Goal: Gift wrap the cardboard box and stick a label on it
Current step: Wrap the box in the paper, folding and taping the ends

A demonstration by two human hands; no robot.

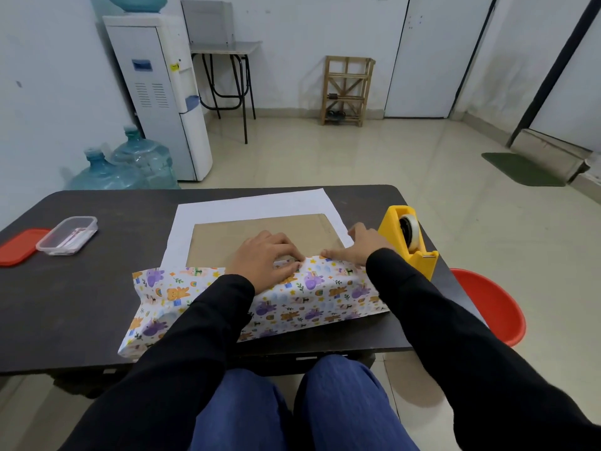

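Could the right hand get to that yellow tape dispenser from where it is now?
Probably yes. The right hand presses the wrapping paper beside the tape dispenser, with nothing between them; it must let go first.

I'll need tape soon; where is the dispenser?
Head view: the dispenser stands near the table's right edge, just right of the right hand and the paper.

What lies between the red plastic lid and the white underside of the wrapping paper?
The head view shows a clear rectangular plastic container, then bare dark tabletop.
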